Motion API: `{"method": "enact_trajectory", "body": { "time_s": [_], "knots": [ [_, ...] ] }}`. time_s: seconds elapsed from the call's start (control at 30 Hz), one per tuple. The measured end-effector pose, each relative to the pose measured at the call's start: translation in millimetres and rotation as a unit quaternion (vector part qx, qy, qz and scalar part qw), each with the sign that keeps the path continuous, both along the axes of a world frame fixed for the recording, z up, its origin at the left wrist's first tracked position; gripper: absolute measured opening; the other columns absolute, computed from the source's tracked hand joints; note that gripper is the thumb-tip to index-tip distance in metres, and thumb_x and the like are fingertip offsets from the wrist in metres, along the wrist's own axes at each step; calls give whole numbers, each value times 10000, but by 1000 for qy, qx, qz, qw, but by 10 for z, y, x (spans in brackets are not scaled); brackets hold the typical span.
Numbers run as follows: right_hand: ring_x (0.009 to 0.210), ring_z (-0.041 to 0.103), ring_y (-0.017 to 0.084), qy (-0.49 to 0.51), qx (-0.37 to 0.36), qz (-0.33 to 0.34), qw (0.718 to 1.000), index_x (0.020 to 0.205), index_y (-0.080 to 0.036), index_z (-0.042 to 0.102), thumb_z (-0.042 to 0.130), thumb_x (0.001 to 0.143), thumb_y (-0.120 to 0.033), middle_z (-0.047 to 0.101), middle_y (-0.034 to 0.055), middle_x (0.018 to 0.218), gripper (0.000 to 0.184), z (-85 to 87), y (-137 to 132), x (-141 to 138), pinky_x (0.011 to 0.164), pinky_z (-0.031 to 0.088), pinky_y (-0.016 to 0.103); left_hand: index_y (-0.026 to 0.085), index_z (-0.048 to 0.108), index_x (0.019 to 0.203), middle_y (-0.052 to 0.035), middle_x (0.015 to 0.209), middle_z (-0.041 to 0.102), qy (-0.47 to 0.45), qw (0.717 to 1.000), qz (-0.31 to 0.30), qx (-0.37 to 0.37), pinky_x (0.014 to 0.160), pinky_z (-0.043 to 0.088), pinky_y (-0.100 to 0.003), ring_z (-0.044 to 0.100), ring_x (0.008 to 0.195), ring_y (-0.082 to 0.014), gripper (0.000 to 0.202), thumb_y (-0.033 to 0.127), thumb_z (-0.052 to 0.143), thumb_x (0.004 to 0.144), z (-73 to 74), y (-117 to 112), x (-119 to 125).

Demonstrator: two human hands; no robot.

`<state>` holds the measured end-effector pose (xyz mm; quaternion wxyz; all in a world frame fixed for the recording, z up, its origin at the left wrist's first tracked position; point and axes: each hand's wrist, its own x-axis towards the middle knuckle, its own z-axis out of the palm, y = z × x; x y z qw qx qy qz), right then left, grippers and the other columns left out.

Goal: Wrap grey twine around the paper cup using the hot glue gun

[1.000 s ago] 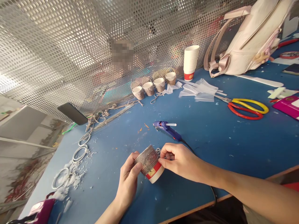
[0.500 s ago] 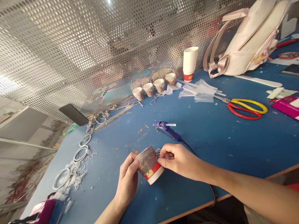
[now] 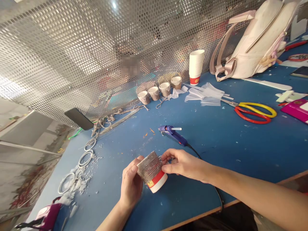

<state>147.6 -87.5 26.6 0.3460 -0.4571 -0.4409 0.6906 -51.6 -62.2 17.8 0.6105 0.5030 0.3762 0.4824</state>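
A paper cup (image 3: 153,173) lies on its side between my hands, its upper part wound with grey twine, its lower part red and white. My left hand (image 3: 131,184) is closed round the wrapped end. My right hand (image 3: 184,164) pinches the loose twine against the cup's side. Both hover just above the blue table (image 3: 216,141), near its front edge. A purple glue gun (image 3: 173,134) lies just beyond my right hand, its cord running under my wrist.
Several twine-wrapped cups (image 3: 158,91) and a stack of white cups (image 3: 196,65) stand by the perforated metal screen (image 3: 96,48). Red and yellow scissors (image 3: 253,111), plastic strips (image 3: 207,93), a beige bag (image 3: 257,41), a phone (image 3: 79,118) and wire rings (image 3: 84,158) lie around.
Both hands have turned the cup a little, tipping its wrapped end up and to the left. My right hand has slid closer to the cup.
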Motion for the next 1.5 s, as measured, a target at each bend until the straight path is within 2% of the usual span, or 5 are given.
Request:
{"method": "enact_trajectory", "body": {
  "time_s": [0.23,0.37,0.5,1.13,1.5],
  "knots": [
    [587,469,74,74,13,23,997,1039,-117,605,625,793,-237,611,28,856,275,-7,-1,-15,547,379,224,159,585,571,-21,691,495,28,999,-12,-24,611,446,-293,473,639,-165,393,484,547,789,9,10,38],
    [696,532,104,-17,94,-21,995,1038,-145,589,645,798,-269,638,59,1013,276,-64,-20,-21,572,391,232,181,675,796,-44,917,573,114,993,15,31,743,462,-284,525,848,-200,257,391,536,847,-38,67,-8],
    [713,550,134,-140,162,-44,976,1011,-170,575,615,825,-294,648,27,872,227,-65,-45,-21,585,387,250,208,675,981,-43,1002,625,217,975,29,29,799,459,-273,550,900,-198,225,352,542,869,-33,72,-75],
    [657,528,126,-273,391,-82,875,742,-179,631,566,821,-130,570,15,754,114,-83,-50,10,627,422,263,193,630,928,-24,828,628,297,951,-6,80,706,481,-280,583,759,-194,246,286,650,701,152,-35,36],
    [689,540,130,-188,428,-113,877,713,-188,590,527,865,-166,578,20,752,166,-50,-98,-9,666,440,266,200,602,913,-11,785,602,323,938,-30,121,662,466,-264,557,705,-168,193,210,618,721,130,-45,52]
  ]
}}
